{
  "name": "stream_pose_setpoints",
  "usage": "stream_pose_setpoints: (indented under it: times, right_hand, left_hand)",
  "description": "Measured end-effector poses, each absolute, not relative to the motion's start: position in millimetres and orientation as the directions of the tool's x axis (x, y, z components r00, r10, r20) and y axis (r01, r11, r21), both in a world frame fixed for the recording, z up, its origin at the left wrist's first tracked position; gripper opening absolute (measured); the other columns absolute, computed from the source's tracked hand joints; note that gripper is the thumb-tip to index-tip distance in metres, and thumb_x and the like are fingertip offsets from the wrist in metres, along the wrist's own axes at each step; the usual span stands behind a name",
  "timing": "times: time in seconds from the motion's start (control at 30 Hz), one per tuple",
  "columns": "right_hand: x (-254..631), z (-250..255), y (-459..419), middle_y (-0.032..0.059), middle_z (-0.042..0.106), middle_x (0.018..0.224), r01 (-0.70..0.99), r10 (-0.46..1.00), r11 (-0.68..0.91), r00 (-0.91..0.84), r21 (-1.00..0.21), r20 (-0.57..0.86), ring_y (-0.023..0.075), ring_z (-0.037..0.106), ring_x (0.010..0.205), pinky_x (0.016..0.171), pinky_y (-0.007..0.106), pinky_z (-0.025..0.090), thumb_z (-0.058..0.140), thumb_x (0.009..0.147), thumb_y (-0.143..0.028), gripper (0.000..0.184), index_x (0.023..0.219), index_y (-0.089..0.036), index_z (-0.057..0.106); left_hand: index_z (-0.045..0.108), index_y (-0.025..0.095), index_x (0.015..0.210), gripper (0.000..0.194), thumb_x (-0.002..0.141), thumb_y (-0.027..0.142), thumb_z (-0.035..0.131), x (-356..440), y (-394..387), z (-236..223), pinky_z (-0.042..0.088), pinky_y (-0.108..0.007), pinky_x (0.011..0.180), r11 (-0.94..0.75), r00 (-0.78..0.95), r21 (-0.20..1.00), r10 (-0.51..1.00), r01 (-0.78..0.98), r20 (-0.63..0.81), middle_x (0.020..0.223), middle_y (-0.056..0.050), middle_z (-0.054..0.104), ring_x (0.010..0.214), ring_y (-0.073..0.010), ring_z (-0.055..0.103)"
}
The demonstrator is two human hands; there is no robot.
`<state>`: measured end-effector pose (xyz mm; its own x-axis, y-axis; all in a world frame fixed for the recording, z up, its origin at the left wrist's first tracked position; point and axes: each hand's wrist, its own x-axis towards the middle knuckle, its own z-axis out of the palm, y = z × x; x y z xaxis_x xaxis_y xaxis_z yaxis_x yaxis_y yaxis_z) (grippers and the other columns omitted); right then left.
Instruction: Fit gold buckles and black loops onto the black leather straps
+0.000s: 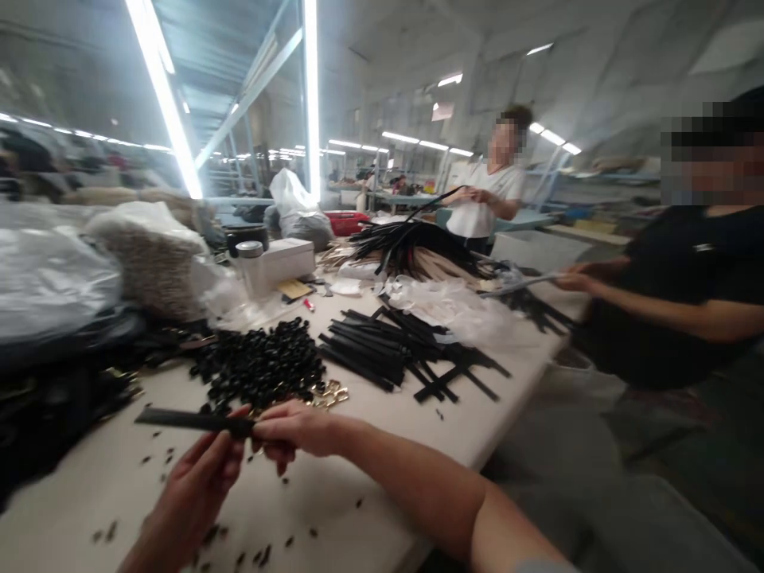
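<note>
A flat black strap [179, 419] is held above the near part of the table [334, 509], its free end pointing left. My left hand [206, 469] grips it from below, thumb against its side. At the strap's right end, the fingers of my right hand [298, 428] are closed around it; what else may be between them is hidden. Just behind my hands lies a heap of small black rings or loops [256, 362]. Several gold-coloured metal buckles [331, 394] lie at the heap's right edge. Further right is a pile of black straps [370, 346].
Clear plastic bags [146, 255] stand at the left. Behind the heap are a jar [251, 270] and a white box [290, 259]. Crumpled plastic [457, 306] lies beside a bundle of long strips [418, 247]. Two people [486, 191] handle strips across the table and at the right.
</note>
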<state>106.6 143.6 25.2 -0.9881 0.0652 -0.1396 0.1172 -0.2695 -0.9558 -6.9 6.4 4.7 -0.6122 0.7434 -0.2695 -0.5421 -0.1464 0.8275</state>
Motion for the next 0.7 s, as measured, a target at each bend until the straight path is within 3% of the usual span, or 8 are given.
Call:
stream_pose_setpoints:
  times: [0.17, 0.37, 0.57, 0.7]
  right_hand:
    - [104, 20, 140, -0.0089, 0.041, 0.050, 0.068, -0.015, -0.435, -0.998, -0.898, -0.068, 0.0025, 0.033, 0.038, 0.046, 0.020, 0.051, 0.064, 0.080, -0.050, 0.038, 0.082, -0.013, 0.055]
    - [103, 19, 133, -0.0102, 0.041, 0.047, 0.000, 0.047, -0.431, -0.999, -0.903, -0.022, 0.0017, 0.031, 0.036, 0.049, 0.021, 0.054, 0.065, 0.079, -0.049, 0.037, 0.079, -0.014, 0.052]
    - [103, 19, 132, -0.0105, 0.041, 0.047, -0.054, 0.094, -0.328, -0.995, -0.943, 0.024, 0.0028, 0.032, 0.038, 0.050, 0.023, 0.054, 0.059, 0.083, -0.048, 0.034, 0.082, -0.014, 0.054]
    - [106, 23, 133, -0.0091, 0.043, 0.047, -0.045, 0.165, -0.075, -0.986, -0.996, 0.032, 0.0041, 0.037, 0.039, 0.047, 0.019, 0.047, 0.052, 0.087, -0.042, 0.029, 0.084, -0.014, 0.056]
  left_hand:
    - [0.065, 0.016, 0.112, 0.052, 0.065, 0.028, 0.083, -4, 4, 8, 0.028, -0.009, 0.038, -0.180, -0.463, 0.739, 0.864, -0.649, -0.196, 0.060, 0.004, 0.046, 0.044, -0.0010, 0.033]
    - [0.066, 0.017, 0.105, 0.036, 0.072, 0.025, 0.078, -1, 6, 2, 0.027, -0.007, 0.036, -0.237, -0.443, 0.700, 0.888, -0.673, -0.126, 0.058, 0.007, 0.042, 0.041, -0.0004, 0.031]
    - [0.066, 0.018, 0.103, 0.036, 0.070, 0.024, 0.079, -3, 5, 5, 0.028, -0.009, 0.038, -0.215, -0.435, 0.726, 0.891, -0.653, -0.127, 0.057, 0.006, 0.045, 0.043, -0.0012, 0.036]
    - [0.067, 0.016, 0.103, 0.038, 0.070, 0.030, 0.078, -3, 8, 8, 0.030, -0.013, 0.040, -0.207, -0.480, 0.801, 0.870, -0.562, -0.111, 0.057, 0.003, 0.052, 0.044, -0.0037, 0.042]
